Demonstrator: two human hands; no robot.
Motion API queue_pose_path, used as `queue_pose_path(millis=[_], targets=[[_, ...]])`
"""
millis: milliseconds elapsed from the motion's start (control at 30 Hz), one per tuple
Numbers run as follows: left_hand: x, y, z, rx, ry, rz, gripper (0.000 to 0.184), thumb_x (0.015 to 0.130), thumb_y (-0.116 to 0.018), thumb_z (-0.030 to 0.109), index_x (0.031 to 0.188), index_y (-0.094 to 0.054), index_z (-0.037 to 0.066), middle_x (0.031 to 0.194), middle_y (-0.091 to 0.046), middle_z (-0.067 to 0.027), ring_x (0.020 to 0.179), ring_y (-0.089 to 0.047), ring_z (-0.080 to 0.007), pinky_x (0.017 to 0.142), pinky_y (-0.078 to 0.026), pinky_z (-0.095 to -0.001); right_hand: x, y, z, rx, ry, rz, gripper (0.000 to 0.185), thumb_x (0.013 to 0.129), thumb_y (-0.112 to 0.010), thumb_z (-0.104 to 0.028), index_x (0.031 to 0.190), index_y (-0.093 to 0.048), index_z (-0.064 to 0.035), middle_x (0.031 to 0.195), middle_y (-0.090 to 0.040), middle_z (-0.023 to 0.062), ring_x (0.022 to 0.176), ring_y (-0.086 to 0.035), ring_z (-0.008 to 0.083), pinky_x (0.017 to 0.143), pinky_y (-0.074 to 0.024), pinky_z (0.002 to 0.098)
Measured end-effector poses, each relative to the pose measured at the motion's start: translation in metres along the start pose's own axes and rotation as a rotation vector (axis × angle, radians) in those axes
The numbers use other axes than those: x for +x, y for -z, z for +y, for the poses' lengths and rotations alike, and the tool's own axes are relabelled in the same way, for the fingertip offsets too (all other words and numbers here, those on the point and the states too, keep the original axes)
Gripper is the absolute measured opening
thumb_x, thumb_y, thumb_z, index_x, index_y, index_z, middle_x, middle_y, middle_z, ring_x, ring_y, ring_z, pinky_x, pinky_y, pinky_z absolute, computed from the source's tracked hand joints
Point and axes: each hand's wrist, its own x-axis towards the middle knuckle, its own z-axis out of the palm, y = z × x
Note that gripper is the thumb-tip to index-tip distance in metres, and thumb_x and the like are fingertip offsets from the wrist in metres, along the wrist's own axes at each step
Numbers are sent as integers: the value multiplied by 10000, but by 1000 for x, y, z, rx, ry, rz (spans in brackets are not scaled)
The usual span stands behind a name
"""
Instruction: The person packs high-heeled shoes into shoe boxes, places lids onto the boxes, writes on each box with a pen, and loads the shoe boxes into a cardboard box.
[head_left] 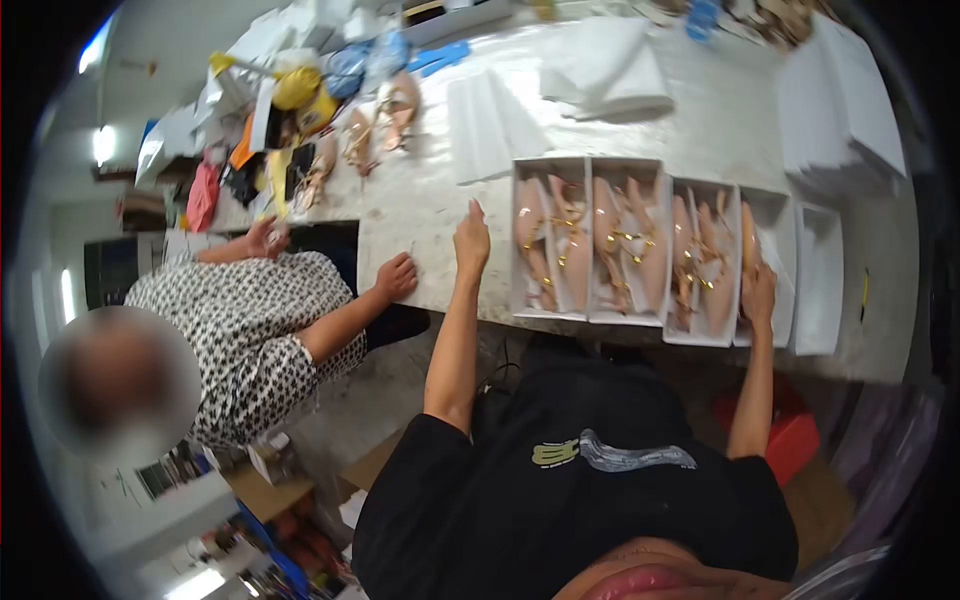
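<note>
My left hand (472,242) is over the pale table at the left of the boxes, fingers stretched forward and nothing visible in it. My right hand (758,294) grips a beige shoe (748,235) along the left side of a white box (778,340). Left of that box stand three more white boxes, each with beige, gold-trimmed shoes: the left box (549,163), the middle box (625,163) and the right box (697,340). The part of the shoe under my right fingers is hidden.
A narrow white tray or lid (820,280) lies at the right. White sheets (610,70) and a stack of white paper (840,100) are farther back. Loose shoes (397,110) and bags lie at the back left. A co-worker (260,320) sits at left, one hand (398,277) on the table edge.
</note>
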Motion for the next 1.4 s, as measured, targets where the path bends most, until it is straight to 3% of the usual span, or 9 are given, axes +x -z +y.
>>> queue_pose_path(millis=[233,500,567,733,833,1000,1167,1300,1400], targets=[[248,115,-133,340,153,663,450,995,-456,360,883,-641,-34,767,-668,-196,713,-651,-365,703,-504,-502,-18,37,-56,186,-453,39,532,983,-545,-311,1392,-468,20,1287,-569,258,1156,-575,342,956,-446,420],[371,210,-172,-1221,232,-111,288,832,-705,126,1065,-608,-13,887,-623,-80,681,-597,-169,574,-485,-274,-40,65,-175,-132,-360,345,440,926,-644,-207,1292,-551,19,1265,-593,208,1188,-551,365,1021,-422,424],[373,198,-171,3,-498,103,285,923,-607,245,1068,-561,4,787,-622,-93,636,-563,-203,589,-455,-265,-49,64,-198,-228,-379,363,396,932,-637,-191,1265,-574,14,1280,-586,211,1208,-546,361,1022,-428,414],[430,191,-126,-1428,497,-133,170,933,-652,165,917,-562,22,684,-536,-33,553,-477,-154,496,-382,-231,-51,60,-247,-210,-381,401,328,901,-628,-90,1211,-609,17,1247,-601,208,1180,-566,362,1006,-442,415],[449,232,-134,-1312,261,-299,75,920,-650,59,890,-593,20,671,-536,-20,588,-487,-139,518,-404,-254,-26,57,-299,-99,-224,351,327,885,-637,-45,1203,-609,25,1215,-625,192,1128,-605,354,962,-472,404],[234,227,41,-263,-757,692,273,834,-765,148,967,-691,-78,798,-697,-139,620,-598,-163,541,-509,-282,44,34,-404,250,323,297,404,804,-697,7,1197,-605,28,1254,-599,210,1169,-589,390,993,-478,448],[60,201,183,132,-1348,-99,145,820,-659,-64,955,-663,-11,862,-666,-88,769,-595,-149,683,-475,-257,118,89,-470,19,521,179,699,773,-748,-198,1413,-480,-113,1271,-597,187,1300,-481,378,1156,-293,508],[69,114,164,-41,-830,-790,183,877,-637,22,1039,-693,-42,970,-698,-135,908,-637,-248,772,-493,-282,95,61,-393,396,285,-490,751,707,-780,-274,1385,-512,-96,1186,-652,193,1182,-577,319,1109,-344,455],[181,19,68,3,-391,-39,580,895,-645,415,1113,-633,-122,1060,-680,-254,1010,-635,-390,890,-492,-394,6,50,-348,621,-115,-520,578,742,-750,-246,1268,-604,-58,1181,-661,169,1128,-612,252,985,-449,340]])
